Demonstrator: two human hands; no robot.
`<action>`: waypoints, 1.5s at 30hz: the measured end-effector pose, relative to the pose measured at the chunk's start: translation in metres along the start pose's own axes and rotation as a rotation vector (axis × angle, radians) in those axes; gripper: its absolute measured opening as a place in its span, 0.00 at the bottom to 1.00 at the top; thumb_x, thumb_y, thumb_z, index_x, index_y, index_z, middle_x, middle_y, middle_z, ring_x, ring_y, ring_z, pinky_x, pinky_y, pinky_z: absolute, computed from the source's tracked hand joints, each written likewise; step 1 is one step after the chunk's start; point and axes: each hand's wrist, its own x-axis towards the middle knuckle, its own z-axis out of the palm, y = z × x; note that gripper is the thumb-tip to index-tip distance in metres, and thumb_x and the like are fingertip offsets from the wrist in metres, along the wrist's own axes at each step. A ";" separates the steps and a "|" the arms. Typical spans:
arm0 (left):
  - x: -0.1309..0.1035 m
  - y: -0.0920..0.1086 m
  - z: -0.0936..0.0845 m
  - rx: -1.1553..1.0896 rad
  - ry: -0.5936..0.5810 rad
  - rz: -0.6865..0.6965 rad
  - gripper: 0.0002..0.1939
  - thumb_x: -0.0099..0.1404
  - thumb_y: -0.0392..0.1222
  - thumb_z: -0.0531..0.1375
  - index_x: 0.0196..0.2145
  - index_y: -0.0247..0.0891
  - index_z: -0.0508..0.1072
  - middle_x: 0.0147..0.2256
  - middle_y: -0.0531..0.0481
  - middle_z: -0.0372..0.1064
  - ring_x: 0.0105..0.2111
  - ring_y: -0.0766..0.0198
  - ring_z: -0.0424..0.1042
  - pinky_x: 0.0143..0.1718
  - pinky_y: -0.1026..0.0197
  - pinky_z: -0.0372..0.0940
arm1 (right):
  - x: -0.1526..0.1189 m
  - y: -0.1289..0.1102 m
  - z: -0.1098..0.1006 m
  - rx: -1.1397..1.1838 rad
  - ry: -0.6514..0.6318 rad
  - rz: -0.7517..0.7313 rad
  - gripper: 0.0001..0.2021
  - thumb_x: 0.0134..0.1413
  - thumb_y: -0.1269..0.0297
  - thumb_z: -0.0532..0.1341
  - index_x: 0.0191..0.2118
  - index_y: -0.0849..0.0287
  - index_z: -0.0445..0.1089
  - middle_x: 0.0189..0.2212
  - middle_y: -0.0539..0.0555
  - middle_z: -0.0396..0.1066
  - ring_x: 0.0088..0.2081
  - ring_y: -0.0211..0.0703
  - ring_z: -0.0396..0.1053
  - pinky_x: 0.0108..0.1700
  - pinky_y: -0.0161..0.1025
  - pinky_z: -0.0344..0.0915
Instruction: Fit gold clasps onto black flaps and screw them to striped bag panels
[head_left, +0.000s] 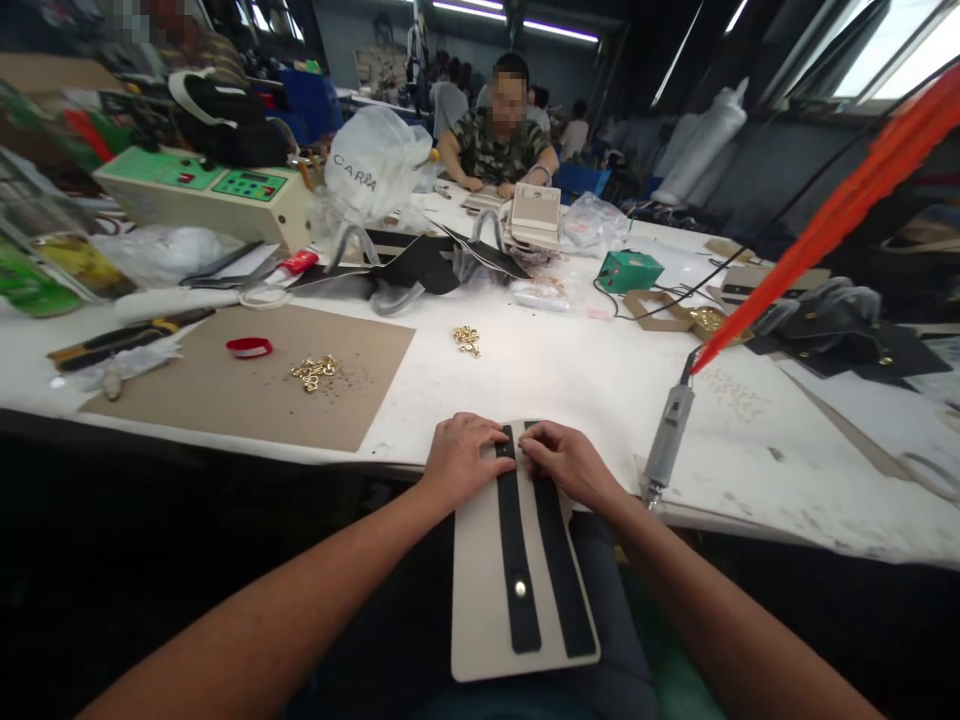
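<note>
A beige panel (480,590) with rounded corners rests partly over my lap, its far end at the table edge. Two black straps (517,540) run lengthwise along it, and a round gold stud (520,588) sits near the close end of the left strap. My left hand (465,455) bends its thumb and fingers onto the far end of that left strap, holding it against the panel. Over the far end of the right strap, my right hand (562,458) is pinched closed. Whatever its fingertips hold is too small to make out.
Gold hardware lies in a pile (315,372) on a brown board (367,400), with another pile (466,340) to its right. An electric screwdriver (670,435) hangs from an orange coiled cord (810,230) near my right forearm. A person (502,140) sits across the table.
</note>
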 end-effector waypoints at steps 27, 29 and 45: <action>-0.001 -0.001 -0.001 -0.020 -0.036 -0.014 0.17 0.58 0.51 0.75 0.44 0.50 0.82 0.52 0.55 0.80 0.57 0.50 0.70 0.57 0.43 0.61 | 0.039 -0.005 0.005 -0.192 -0.143 0.244 0.05 0.50 0.63 0.65 0.28 0.59 0.73 0.19 0.49 0.71 0.22 0.38 0.66 0.25 0.33 0.57; -0.001 0.000 -0.002 -0.028 -0.034 -0.009 0.15 0.60 0.50 0.74 0.44 0.50 0.83 0.52 0.55 0.80 0.57 0.49 0.71 0.57 0.43 0.62 | 0.042 -0.003 0.004 -0.181 -0.155 0.249 0.05 0.49 0.64 0.65 0.27 0.59 0.72 0.18 0.49 0.71 0.21 0.38 0.66 0.24 0.33 0.58; 0.003 0.002 -0.007 0.013 -0.003 0.017 0.14 0.56 0.45 0.76 0.41 0.48 0.84 0.49 0.52 0.82 0.53 0.49 0.73 0.56 0.43 0.66 | 0.005 -0.002 0.001 0.022 0.152 0.027 0.15 0.60 0.53 0.65 0.44 0.59 0.76 0.31 0.52 0.77 0.31 0.44 0.73 0.34 0.38 0.69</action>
